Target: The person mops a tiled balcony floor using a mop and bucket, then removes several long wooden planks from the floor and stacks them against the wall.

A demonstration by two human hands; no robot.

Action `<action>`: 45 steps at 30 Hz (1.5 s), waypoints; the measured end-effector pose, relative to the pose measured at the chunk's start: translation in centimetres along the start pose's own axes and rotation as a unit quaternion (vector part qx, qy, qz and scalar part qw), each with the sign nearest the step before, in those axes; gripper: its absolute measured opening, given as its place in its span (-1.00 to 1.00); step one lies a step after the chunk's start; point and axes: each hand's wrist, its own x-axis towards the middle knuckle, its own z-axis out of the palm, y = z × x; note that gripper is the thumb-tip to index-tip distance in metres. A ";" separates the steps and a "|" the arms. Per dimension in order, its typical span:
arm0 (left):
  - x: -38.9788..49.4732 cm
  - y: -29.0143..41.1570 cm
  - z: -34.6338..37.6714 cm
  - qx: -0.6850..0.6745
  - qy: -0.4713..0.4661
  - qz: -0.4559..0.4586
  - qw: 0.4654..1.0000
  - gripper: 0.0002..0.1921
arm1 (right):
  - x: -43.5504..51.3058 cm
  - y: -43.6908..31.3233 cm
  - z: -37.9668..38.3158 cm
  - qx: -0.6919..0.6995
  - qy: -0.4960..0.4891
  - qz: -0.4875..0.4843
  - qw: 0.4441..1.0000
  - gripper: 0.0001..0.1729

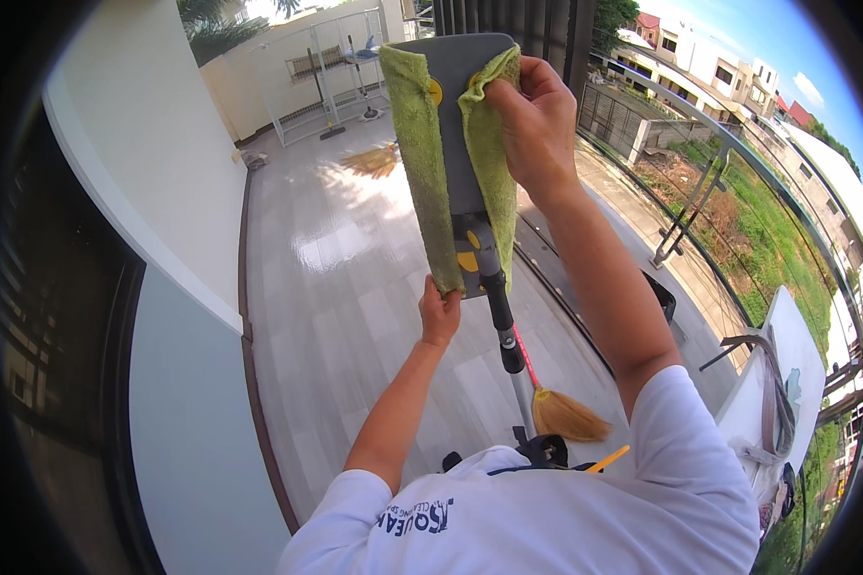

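Raised in front of me is a flat mop head (pixel 467 144) with a grey plate and yellow fittings, its long axis running away from me. A green cloth (pixel 418 158) is folded over both long sides of the plate. My right hand (pixel 536 122) pinches the cloth's folded edge near the far right corner, beside a yellow disc. At the near left corner, my left hand (pixel 442 310) grips the cloth and the plate's end. From the jointed grey neck, the mop handle (pixel 502 309) slopes down toward my body, where its lower part is hidden.
A broom (pixel 564 415) with a red handle lies beside the mop handle. Another broom (pixel 370 162) rests farther off on the tiled floor (pixel 331 323). White mesh frames (pixel 323 79) stand at the back. Along the right runs a glass railing (pixel 690 180), with a white table (pixel 780 388) near it.
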 end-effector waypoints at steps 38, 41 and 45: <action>4.6 3.7 -11.1 -0.138 0.371 -0.014 0.918 -0.59 | -18.4 16.8 -7.1 -0.208 -0.132 0.194 0.949 -0.30; 6.6 6.3 -16.6 -0.186 0.444 0.017 0.877 -0.61 | -22.8 22.0 -18.9 -0.467 -0.084 0.217 0.853 -0.29; 5.1 9.7 -24.9 -0.224 0.526 0.002 0.820 -0.60 | -26.9 20.1 -28.2 -0.605 0.096 0.551 0.567 -0.10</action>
